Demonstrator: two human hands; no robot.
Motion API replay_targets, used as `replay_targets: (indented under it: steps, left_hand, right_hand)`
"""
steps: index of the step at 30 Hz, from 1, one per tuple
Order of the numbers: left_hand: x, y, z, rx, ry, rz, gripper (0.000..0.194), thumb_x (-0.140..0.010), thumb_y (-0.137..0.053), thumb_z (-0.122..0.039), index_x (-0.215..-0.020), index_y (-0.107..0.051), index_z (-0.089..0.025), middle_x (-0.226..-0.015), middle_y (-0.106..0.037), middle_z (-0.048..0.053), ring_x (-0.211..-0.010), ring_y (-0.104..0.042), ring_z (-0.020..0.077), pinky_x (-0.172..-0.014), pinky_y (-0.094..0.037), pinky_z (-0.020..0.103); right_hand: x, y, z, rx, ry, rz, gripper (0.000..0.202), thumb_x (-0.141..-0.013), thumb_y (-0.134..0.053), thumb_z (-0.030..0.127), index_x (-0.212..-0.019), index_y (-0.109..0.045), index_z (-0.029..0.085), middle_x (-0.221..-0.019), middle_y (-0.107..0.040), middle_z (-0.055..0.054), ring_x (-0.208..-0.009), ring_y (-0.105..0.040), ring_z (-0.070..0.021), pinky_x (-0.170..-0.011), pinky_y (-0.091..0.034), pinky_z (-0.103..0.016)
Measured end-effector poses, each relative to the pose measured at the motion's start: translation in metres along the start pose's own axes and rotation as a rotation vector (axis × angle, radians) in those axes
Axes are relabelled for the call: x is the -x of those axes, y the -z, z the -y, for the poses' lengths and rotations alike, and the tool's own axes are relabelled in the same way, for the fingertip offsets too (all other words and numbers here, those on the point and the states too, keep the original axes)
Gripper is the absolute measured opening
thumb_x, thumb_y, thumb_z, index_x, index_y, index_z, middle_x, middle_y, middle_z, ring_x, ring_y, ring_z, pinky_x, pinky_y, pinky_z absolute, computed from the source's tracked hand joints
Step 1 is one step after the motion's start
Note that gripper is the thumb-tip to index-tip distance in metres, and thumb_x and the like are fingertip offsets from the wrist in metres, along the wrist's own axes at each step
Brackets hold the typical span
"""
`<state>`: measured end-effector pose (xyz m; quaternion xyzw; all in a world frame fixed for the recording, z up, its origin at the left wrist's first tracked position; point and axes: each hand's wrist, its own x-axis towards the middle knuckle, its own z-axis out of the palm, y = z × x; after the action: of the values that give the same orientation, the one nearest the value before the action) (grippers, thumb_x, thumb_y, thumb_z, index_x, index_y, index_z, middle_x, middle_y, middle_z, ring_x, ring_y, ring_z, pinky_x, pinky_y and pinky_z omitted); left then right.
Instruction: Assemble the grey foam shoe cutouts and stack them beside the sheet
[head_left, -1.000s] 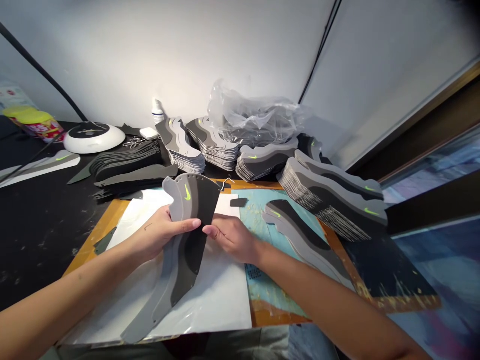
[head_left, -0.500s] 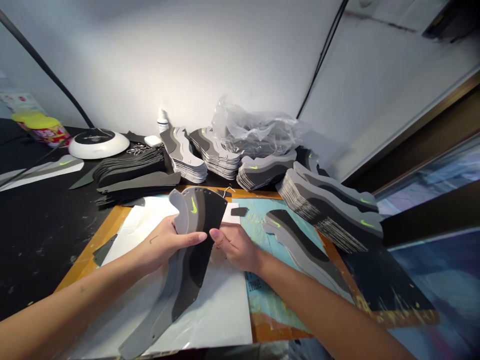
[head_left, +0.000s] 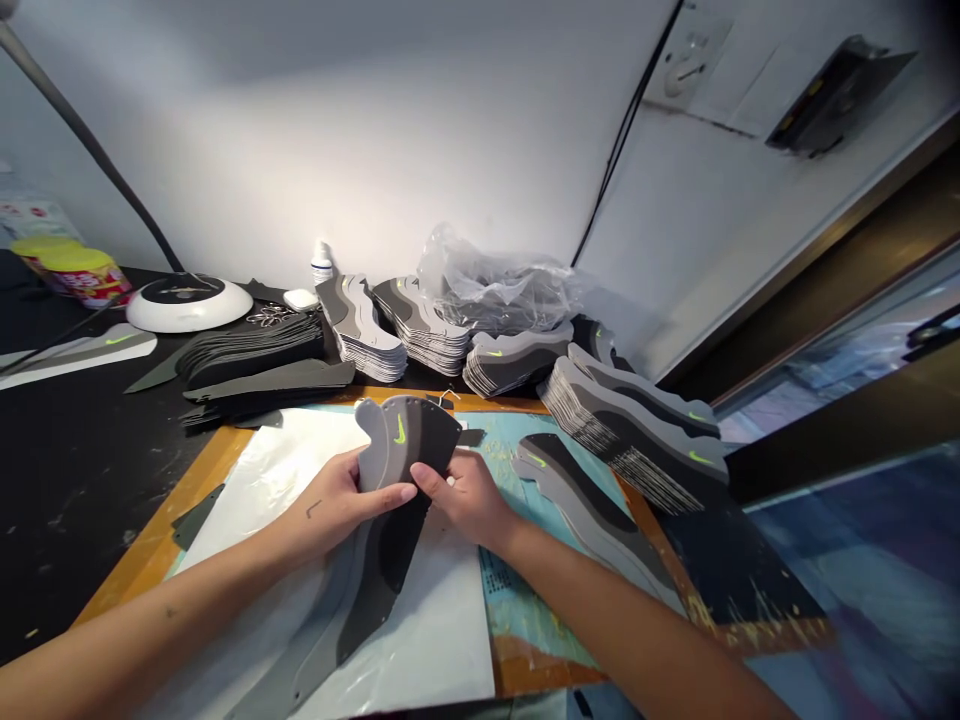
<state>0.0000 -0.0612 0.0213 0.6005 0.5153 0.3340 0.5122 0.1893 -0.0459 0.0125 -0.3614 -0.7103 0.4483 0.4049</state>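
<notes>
A grey-and-black shoe upper panel (head_left: 401, 465) with a yellow-green swoosh is held up between my two hands, above a white sheet (head_left: 442, 630). My left hand (head_left: 337, 505) grips its grey side, thumb lying across the front. On the black edge, my right hand (head_left: 465, 495) pinches the panel with the thumb in front; the fingers behind are hidden. Both thumb tips nearly meet on the black part. The panel's lower end slants down toward the near left. Another such panel (head_left: 592, 510) lies to the right on a blue sheet (head_left: 510, 430).
Stacks of grey panels (head_left: 630, 430) line the back and right. Dark pieces (head_left: 255, 350) are piled at the left. Behind stand a clear plastic bag (head_left: 502, 285), a small white bottle (head_left: 322, 262), a white lamp base (head_left: 187, 305) and yellow-lidded tubs (head_left: 86, 275).
The camera view has shifted, so the background sits slightly lower and to the left. My right thumb has moved a little further over the panel's black part. Both hands keep hold.
</notes>
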Motion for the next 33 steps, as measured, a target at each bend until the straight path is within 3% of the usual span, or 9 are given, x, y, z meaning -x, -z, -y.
replay_targets:
  steps: [4,10,16,22,29,33]
  left_hand:
    - [0.004,-0.004,-0.002,0.01,-0.006,0.052,0.043,-0.069,-0.076,-0.054,-0.074,-0.058,-0.015,-0.064,-0.052,-0.001,-0.058,-0.048,0.0136,-0.051,-0.039,0.023]
    - [0.004,-0.009,0.007,-0.071,-0.021,0.006,0.041,-0.07,-0.077,-0.051,-0.072,-0.057,-0.015,-0.064,-0.05,0.0,-0.057,-0.043,0.0134,-0.049,-0.035,0.024]
    - [0.004,-0.012,0.0,-0.064,-0.017,0.031,0.04,-0.071,-0.075,-0.052,-0.073,-0.057,-0.016,-0.06,-0.042,-0.003,-0.053,-0.033,0.0105,-0.046,-0.027,0.024]
    - [0.006,-0.014,-0.008,-0.11,0.025,0.021,0.041,-0.07,-0.075,-0.053,-0.073,-0.057,-0.016,-0.058,-0.039,-0.005,-0.052,-0.031,0.0101,-0.045,-0.025,0.023]
    - [0.004,-0.012,-0.01,-0.117,0.01,0.026,0.043,-0.067,-0.075,-0.056,-0.068,-0.055,-0.018,-0.054,-0.039,-0.005,-0.049,-0.035,0.0115,-0.046,-0.03,0.024]
    - [0.004,-0.012,-0.009,-0.125,0.004,0.025,0.043,-0.068,-0.075,-0.056,-0.067,-0.055,-0.018,-0.056,-0.045,-0.003,-0.051,-0.039,0.0123,-0.046,-0.032,0.024]
  right_hand:
    - [-0.005,0.007,0.009,-0.191,0.004,-0.165,0.031,-0.079,-0.072,0.048,-0.092,-0.063,0.022,-0.081,-0.062,0.001,-0.074,-0.058,-0.0143,-0.068,-0.048,-0.026]
    - [-0.008,0.012,0.015,-0.069,0.041,-0.316,0.026,-0.077,-0.075,0.042,-0.071,-0.062,0.02,-0.065,-0.056,0.003,-0.062,-0.049,-0.0113,-0.06,-0.041,-0.025]
    - [-0.007,0.011,0.012,-0.038,0.085,-0.342,0.022,-0.084,-0.067,0.038,-0.072,-0.065,0.02,-0.066,-0.061,0.002,-0.063,-0.054,-0.0118,-0.063,-0.044,-0.025]
    - [-0.006,0.008,0.006,-0.024,0.146,-0.341,0.024,-0.09,-0.06,0.036,-0.073,-0.064,0.02,-0.072,-0.063,0.002,-0.069,-0.057,-0.012,-0.069,-0.046,-0.025]
    - [-0.01,0.011,0.0,-0.174,0.004,-0.251,0.028,-0.084,-0.067,0.049,-0.077,-0.068,0.021,-0.074,-0.064,0.001,-0.072,-0.057,-0.0146,-0.071,-0.047,-0.028]
    - [-0.012,0.013,0.0,-0.284,-0.004,-0.201,0.039,-0.086,-0.062,0.053,-0.065,-0.06,0.02,-0.069,-0.055,0.001,-0.068,-0.05,-0.0133,-0.07,-0.045,-0.029]
